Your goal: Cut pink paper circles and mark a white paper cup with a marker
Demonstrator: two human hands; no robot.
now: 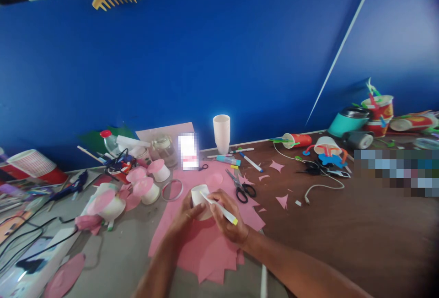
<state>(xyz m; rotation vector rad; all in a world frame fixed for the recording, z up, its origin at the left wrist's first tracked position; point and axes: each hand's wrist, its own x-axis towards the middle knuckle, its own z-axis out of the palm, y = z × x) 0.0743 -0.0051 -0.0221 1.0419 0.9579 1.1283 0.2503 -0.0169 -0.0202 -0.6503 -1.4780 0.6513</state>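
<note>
My left hand [187,212] is wrapped round a small white paper cup [197,195], which is tilted over the pink paper. A white marker with a yellow end [222,211] is gripped in my right hand [230,222], and its far tip meets the cup's side near the rim. Any line drawn there is too small to make out. Under both hands lie stacked pink paper sheets [206,254] with ragged edges. Black-handled scissors [242,188] rest just right of the cup, and a pink paper circle [214,179] lies behind it.
Several cups with pink paper tops [147,189] stand at the left, near a clear ring [172,190] and a glass jar [163,149]. Stacked white cups [222,133] stand by the blue wall. Pink scraps [282,201] and a white cable [322,190] lie right.
</note>
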